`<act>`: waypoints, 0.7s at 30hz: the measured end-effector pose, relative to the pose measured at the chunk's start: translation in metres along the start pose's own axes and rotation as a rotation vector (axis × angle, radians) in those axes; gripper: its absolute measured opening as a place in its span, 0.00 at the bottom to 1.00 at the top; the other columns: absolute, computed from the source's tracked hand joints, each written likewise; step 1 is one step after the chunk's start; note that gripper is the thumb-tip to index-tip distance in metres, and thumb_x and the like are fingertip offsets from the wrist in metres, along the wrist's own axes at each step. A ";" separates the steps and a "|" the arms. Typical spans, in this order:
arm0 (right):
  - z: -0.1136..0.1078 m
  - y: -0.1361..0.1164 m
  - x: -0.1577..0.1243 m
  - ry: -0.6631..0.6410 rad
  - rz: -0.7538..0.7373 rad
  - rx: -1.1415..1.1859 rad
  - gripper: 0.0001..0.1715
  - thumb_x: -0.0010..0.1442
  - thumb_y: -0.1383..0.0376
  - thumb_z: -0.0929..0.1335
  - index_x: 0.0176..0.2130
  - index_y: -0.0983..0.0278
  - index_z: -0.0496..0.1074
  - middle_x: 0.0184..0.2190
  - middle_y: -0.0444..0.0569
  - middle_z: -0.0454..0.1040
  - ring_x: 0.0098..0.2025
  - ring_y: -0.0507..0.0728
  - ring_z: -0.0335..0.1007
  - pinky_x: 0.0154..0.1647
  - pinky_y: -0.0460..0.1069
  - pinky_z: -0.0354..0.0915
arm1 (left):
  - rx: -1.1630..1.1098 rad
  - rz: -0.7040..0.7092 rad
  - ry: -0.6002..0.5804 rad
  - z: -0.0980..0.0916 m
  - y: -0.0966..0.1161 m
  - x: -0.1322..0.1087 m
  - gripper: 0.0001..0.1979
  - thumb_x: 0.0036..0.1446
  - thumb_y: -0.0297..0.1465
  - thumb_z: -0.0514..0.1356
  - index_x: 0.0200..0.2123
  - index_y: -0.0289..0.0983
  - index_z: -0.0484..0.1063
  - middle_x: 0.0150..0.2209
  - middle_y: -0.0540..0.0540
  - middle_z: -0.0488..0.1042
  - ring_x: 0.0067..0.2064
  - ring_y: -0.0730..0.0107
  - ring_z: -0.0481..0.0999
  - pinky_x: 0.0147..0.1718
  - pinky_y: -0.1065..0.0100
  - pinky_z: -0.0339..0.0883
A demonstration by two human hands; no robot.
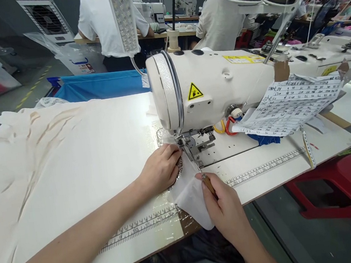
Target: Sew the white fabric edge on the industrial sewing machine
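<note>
A white industrial sewing machine (208, 85) stands on the white work table (262, 172). A small white fabric piece (188, 191) lies under its presser foot (187, 143) and hangs over the table's front edge. My left hand (162, 166) rests flat on that fabric just left of the presser foot, fingers pressed together. My right hand (226, 206) grips a thin tool with a wooden handle (209, 186), its metal tip pointing up toward the needle area. The hand also touches the fabric's lower edge.
A large cream cloth (54, 153) covers the table's left half. Handwritten paper sheets (292, 103) hang off the machine's right side. Ruler strips (262, 168) run along the table front. A red stool (343, 188) sits lower right, a blue bin (100, 86) behind. Two people work at far tables.
</note>
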State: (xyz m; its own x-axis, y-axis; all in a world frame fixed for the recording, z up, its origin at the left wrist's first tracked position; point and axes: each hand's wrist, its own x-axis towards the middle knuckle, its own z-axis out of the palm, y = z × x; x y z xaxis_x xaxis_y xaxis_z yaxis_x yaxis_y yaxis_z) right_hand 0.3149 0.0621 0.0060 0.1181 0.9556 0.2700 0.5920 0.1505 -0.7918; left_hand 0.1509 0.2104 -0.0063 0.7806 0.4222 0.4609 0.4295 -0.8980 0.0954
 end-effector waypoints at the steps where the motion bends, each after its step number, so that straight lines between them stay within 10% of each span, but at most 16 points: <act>1: 0.000 0.000 0.001 -0.001 0.000 -0.008 0.16 0.71 0.66 0.57 0.48 0.66 0.71 0.36 0.52 0.78 0.36 0.59 0.76 0.36 0.49 0.70 | 0.003 -0.010 -0.012 0.001 0.000 0.000 0.18 0.64 0.26 0.48 0.51 0.26 0.73 0.46 0.33 0.73 0.45 0.54 0.72 0.43 0.50 0.77; 12: 0.015 -0.020 0.005 0.054 -0.203 0.124 0.16 0.70 0.70 0.58 0.51 0.63 0.69 0.41 0.53 0.76 0.42 0.59 0.74 0.41 0.50 0.70 | 0.006 -0.024 -0.023 0.002 -0.002 0.004 0.16 0.63 0.26 0.52 0.50 0.29 0.73 0.47 0.34 0.71 0.47 0.55 0.71 0.47 0.54 0.75; 21: 0.023 -0.037 -0.008 -0.003 -0.413 0.123 0.17 0.69 0.70 0.56 0.52 0.65 0.67 0.37 0.54 0.75 0.37 0.59 0.72 0.36 0.50 0.67 | 0.146 -0.245 -0.119 0.003 0.001 0.023 0.11 0.66 0.25 0.52 0.35 0.35 0.74 0.37 0.41 0.75 0.37 0.61 0.73 0.27 0.68 0.70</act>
State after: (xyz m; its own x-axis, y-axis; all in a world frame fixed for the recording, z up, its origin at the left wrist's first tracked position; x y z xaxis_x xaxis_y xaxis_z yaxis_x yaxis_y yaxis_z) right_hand 0.2736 0.0550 0.0200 -0.1109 0.8093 0.5769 0.4894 0.5497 -0.6770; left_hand 0.1705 0.2196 0.0022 0.6897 0.6432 0.3325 0.6653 -0.7442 0.0596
